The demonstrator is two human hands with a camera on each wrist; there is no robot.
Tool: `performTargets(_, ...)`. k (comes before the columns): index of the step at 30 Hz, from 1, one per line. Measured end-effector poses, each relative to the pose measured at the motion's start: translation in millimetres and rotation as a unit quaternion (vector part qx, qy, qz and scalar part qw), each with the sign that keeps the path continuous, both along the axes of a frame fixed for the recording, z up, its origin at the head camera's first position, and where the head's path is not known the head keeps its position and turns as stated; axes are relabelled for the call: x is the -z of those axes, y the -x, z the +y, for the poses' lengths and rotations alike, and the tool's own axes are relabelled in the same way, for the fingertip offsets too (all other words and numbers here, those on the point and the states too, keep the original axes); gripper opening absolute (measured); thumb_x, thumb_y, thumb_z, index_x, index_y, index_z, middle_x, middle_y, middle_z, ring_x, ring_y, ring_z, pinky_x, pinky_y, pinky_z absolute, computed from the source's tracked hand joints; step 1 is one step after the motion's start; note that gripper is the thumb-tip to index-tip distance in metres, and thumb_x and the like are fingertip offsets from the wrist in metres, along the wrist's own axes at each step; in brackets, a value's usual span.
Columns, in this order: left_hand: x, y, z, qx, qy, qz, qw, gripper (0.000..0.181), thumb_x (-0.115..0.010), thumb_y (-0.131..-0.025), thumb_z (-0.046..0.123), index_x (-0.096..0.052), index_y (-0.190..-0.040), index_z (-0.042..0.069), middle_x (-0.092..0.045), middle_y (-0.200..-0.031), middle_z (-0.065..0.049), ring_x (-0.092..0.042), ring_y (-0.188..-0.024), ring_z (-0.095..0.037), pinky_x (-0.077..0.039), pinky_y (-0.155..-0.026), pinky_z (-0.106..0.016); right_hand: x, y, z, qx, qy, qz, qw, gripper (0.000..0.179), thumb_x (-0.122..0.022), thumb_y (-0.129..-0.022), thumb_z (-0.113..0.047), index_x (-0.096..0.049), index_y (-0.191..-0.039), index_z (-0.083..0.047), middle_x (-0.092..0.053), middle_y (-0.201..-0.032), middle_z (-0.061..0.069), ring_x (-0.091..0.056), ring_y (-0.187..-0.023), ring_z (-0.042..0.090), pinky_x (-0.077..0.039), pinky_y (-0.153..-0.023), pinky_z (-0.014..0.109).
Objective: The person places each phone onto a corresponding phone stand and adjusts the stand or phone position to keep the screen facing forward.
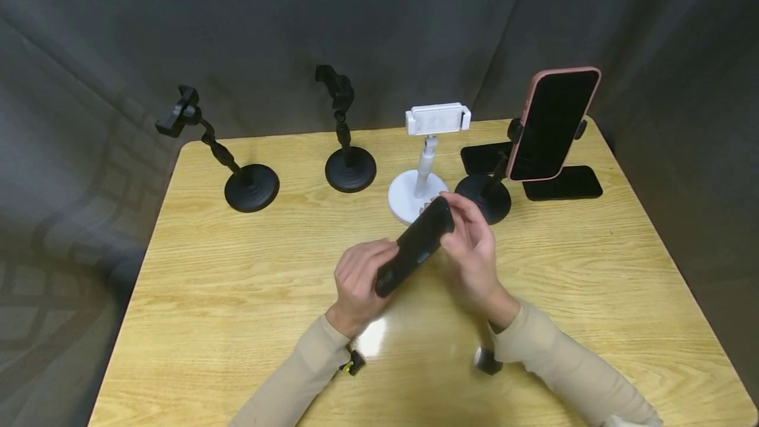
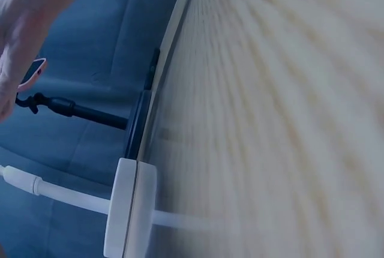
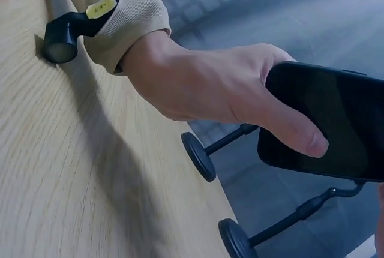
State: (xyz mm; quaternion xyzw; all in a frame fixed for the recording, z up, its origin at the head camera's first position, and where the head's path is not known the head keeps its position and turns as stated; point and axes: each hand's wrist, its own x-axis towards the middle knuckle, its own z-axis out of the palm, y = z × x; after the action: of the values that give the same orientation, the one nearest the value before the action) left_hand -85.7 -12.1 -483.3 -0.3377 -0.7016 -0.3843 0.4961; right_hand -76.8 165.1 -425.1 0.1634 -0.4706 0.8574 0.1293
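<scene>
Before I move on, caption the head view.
Both hands hold a dark phone over a wooden table with four phone stands.

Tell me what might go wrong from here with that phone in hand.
1. The black phone is held above the table only near its two ends, so it might slip if the left hand or right hand loosens.
2. The white stand is just beyond the phone; a careless push could knock it.
3. The upright pink-cased phone might topple if its black stand gets bumped.
</scene>
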Motion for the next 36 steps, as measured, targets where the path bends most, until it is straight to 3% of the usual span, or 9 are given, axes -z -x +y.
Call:
performTargets(9, -6.4, 4.5, 2.4, 0.031, -0.011, 0.03, 0.999, 0.028, -0.065, -0.101, 0.023, -0.073, -0.098, -0.004, -0.077, -0.098, -0.016, -0.075, -0.083, -0.029, -0.063, -0.075, -0.039, -6.0, -1.9, -4, -0.019, 0.007, -0.002, 0.9998, 0.053, -0.08, -0.091, -0.02, -0.057, -0.136, -0.003, -0.066, -0.123, 0.008, -0.065, -0.116, 0.017, -0.051, -0.108, 0.028)
performTargets(15, -12.2, 7.1, 2.0, 0.052, -0.019, 0.046, 0.9974, 0.028, -0.065, -0.101, 0.021, -0.074, -0.096, -0.005, -0.077, -0.094, -0.017, -0.075, -0.077, -0.027, -0.063, -0.071, -0.038, -5.8, -3.1, -3, -0.016, -0.007, -0.013, 0.9998, 0.05, -0.075, -0.094, -0.021, -0.056, -0.137, -0.004, -0.062, -0.127, 0.006, -0.062, -0.118, 0.017, -0.05, -0.109, 0.028)
performTargets(20, -18.9, 6.6, -3.6, 0.083, -0.008, 0.038, 0.9957, 0.027, -0.067, -0.101, 0.018, -0.076, -0.099, -0.007, -0.077, -0.093, -0.018, -0.075, -0.077, -0.027, -0.063, -0.071, -0.038, -1.0, -3.3, 2, -0.017, -0.016, -0.035, 0.9991, 0.043, -0.068, -0.097, -0.019, -0.057, -0.137, -0.005, -0.064, -0.125, 0.007, -0.062, -0.117, 0.017, -0.05, -0.108, 0.027)
performTargets(25, -26.6, 7.2, -9.2, 0.106, -0.012, 0.029, 0.9938, 0.028, -0.066, -0.102, 0.018, -0.076, -0.098, -0.008, -0.077, -0.091, -0.016, -0.073, -0.074, -0.026, -0.062, -0.069, -0.038, 2.2, 2.2, 8, -0.033, -0.014, -0.044, 0.9984, 0.043, -0.07, -0.099, -0.023, -0.061, -0.135, -0.003, -0.066, -0.124, 0.009, -0.063, -0.117, 0.018, -0.05, -0.108, 0.029)
performTargets(30, -30.5, 6.3, -10.4, 0.116, -0.02, 0.019, 0.9929, 0.026, -0.066, -0.102, 0.016, -0.076, -0.097, -0.007, -0.076, -0.089, -0.015, -0.07, -0.072, -0.025, -0.06, -0.068, -0.037, 7.8, 8.5, 11, -0.047, -0.016, -0.044, 0.9978, 0.04, -0.069, -0.101, -0.026, -0.063, -0.133, -0.003, -0.069, -0.123, 0.007, -0.064, -0.117, 0.019, -0.048, -0.11, 0.03)
performTargets(36, -31.2, 3.3, -10.3, 0.121, -0.031, 0.002, 0.9922, 0.023, -0.069, -0.1, 0.015, -0.076, -0.096, -0.007, -0.075, -0.089, -0.015, -0.069, -0.073, -0.026, -0.06, -0.07, -0.038, 10.7, 10.5, 14, -0.027, -0.032, -0.051, 0.9979, 0.033, -0.063, -0.103, -0.018, -0.063, -0.133, -0.004, -0.067, -0.123, 0.007, -0.064, -0.118, 0.018, -0.046, -0.112, 0.03)
